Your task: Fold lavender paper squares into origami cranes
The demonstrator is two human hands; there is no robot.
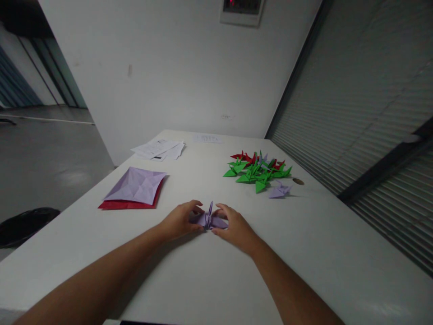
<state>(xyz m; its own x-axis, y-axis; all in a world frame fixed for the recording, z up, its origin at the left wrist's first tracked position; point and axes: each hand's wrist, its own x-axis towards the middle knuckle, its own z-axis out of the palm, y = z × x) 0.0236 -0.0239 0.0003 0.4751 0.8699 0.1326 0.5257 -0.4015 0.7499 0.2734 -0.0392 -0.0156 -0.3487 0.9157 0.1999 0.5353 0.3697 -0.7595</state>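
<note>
Left hand and right hand pinch the purple paper crane, fingers partly curled, near the table's front edge.

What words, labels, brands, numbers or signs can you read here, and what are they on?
None legible.
Loose papers, back left: print too small to read.
Flat sheet to their right: marks too faint to read.
Wall: faint scribble, illegible.
Box on the wall: small red marks, too blurred.

Cranes, folded paper, matt, crisply creased; lilac sheet, creased matt paper; surface, smooth, faintly glossy.
</note>
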